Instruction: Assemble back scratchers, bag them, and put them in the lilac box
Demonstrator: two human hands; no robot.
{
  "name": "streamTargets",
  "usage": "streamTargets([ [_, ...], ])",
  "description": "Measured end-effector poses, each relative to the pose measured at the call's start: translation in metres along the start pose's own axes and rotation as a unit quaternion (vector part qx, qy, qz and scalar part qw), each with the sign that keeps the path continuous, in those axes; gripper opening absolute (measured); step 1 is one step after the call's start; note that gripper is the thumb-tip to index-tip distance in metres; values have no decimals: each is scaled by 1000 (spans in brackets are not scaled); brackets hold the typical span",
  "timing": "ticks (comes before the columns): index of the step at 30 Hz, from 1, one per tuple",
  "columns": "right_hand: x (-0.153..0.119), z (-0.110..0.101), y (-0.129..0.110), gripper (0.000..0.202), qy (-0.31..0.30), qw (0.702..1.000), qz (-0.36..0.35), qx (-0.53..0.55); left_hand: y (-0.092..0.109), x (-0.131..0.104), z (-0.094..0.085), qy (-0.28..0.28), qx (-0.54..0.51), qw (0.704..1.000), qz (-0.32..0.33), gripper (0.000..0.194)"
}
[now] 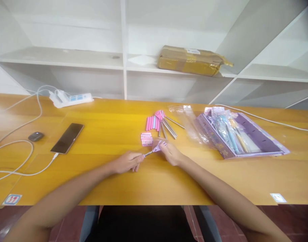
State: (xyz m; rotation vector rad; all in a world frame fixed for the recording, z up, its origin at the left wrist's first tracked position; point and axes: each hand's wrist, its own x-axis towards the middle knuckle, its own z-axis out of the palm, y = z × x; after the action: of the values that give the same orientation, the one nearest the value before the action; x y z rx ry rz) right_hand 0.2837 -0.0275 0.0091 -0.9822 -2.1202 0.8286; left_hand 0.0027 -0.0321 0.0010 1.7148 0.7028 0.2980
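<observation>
Thin metal rod (149, 153) with a purple, flared head (157, 148), straight and shiny, held between both hands above the table (113, 134); contact with the wood impossible to tell. At the 8 o'clock end, left hand (128, 162), fingers pinched together around the metal. At the 2 o'clock end, right hand (172, 152), fingers curled in around the head.

Just beyond the rod at 12 o'clock, flat, thin-edged pink cards (146, 139); farther along, slim pink and pale blue tubes (151, 123), side by side. At 1 o'clock, loose metal rods (170, 129), polished and round, splayed out from a cluster of pink heads (159, 115). At 2 o'clock, clear plastic bags (193, 126), thin and wrinkled, reaching to a shallow, stiff-walled purple box (262, 137) at 3 o'clock, with bagged blue and yellow items (232, 134) inside.

Towards 9 o'clock, flat dark phone (67, 138) and rounded black mouse (36, 136); at 10 o'clock, white power strip (74, 100). Higher up at 1 o'clock, taped cardboard parcel (184, 62) on the white shelf (75, 58).

Near edge of the table straight, at 6 o'clock, beneath both forearms (206, 176). For moving, wide stretch of smooth, glossy wood towards 9 o'clock, up to the phone; narrower strip at 6 o'clock; tighter at 12, with cards close to the right hand.
</observation>
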Motion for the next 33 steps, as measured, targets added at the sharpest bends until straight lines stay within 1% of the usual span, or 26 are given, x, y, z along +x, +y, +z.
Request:
streamTargets([
  [2,-2,-18,9,72,18,998,5,-65,0,-1,-1,6,-25,1000,2,61],
  [4,-4,-42,23,70,79,987,41,-137,0,-2,-3,11,-42,999,3,61],
  [5,-7,-56,32,67,119,975,69,-176,0,-2,-3,12,-44,999,1,62],
  [6,-10,-69,42,63,160,957,103,-220,0,-3,-3,12,-41,999,-2,62],
  [7,-14,-82,53,57,196,933,140,-269,0,-3,-4,10,-34,999,-6,62],
  [9,-25,-103,76,46,248,869,225,-365,0,-3,-4,3,-11,1000,-10,62],
  [10,-31,-110,87,46,255,841,265,-398,1,-3,-4,-2,0,1000,-10,61],
  [11,-37,-114,96,50,253,819,300,-418,1,-3,-4,-5,11,1000,-9,61],
  [12,-43,-117,104,56,241,809,329,-423,1,-3,-4,-8,19,1000,-8,60],
  [13,-48,-118,110,60,224,809,351,-414,2,-3,-4,-8,25,1000,-8,60],
  [15,-55,-118,118,62,203,816,380,-385,3,-4,-4,-8,36,999,-10,58],
  [17,-59,-116,120,64,211,811,401,-371,4,-5,-5,-9,49,999,-10,57],
  [20,-59,-115,118,68,212,798,415,-382,6,-5,-5,-15,64,998,-12,57],
  [23,-59,-115,118,67,207,802,415,-377,8,-5,-6,-20,68,997,-16,56],
  [26,-60,-115,121,64,246,802,415,-353,9,-5,-6,-23,69,997,-13,56],
  [28,-59,-115,123,63,279,805,403,-334,10,-5,-6,-23,70,997,-11,56],
  [30,-58,-113,122,64,311,813,374,-319,10,-6,-6,-23,67,997,-11,56],
  [33,-55,-109,117,65,353,830,310,-299,9,-6,-6,-21,52,998,-14,54],
])
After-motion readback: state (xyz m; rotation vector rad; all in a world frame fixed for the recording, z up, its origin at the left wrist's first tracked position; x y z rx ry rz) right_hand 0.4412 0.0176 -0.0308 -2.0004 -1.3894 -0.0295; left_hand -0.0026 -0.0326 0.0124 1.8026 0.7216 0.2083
